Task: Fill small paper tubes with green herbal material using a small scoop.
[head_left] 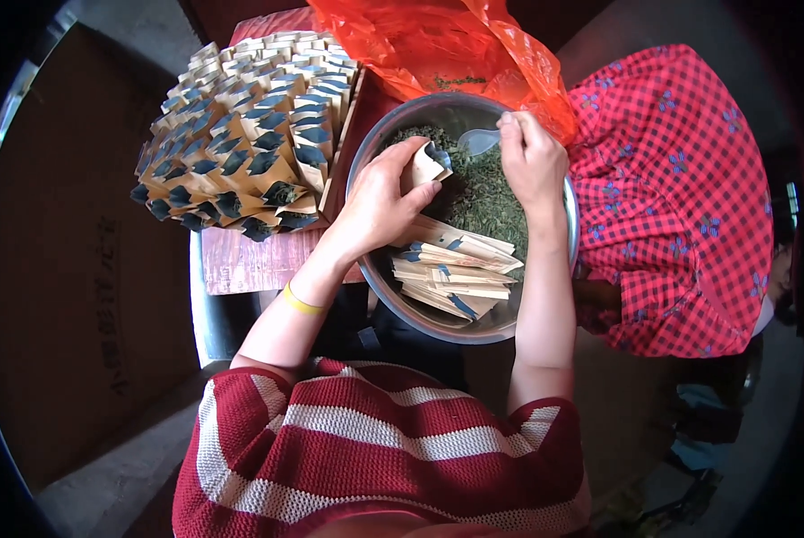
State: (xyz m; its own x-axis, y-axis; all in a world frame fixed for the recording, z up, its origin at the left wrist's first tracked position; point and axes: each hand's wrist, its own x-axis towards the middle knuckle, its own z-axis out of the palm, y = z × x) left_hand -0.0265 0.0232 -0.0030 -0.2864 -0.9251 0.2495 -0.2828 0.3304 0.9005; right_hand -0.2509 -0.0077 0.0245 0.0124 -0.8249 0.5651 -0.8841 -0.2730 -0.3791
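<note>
Over a wide metal bowl (474, 337), my left hand (380, 199) grips a small tan paper packet (426, 167), its dark-lined mouth spread apart. My right hand (535, 161) is closed round the handle of a clear plastic spoon (479, 141), whose scoop sits just right of the packet's mouth. Beneath both lie dried green herb leaves (487, 199), filling the far part of the bowl. A stack of flat, tan paper packets (456, 269) rests in the bowl's near part, below my left hand. What the spoon carries is hard to make out.
Many upright packets (250, 134) with dark linings crowd a tray on a reddish wooden table (259, 263) at left. An orange-red plastic bag (438, 45) with herb bits stands behind the bowl. Right of it spreads red-and-black checked cloth (671, 197). A large brown cardboard box (70, 269) fills the far left.
</note>
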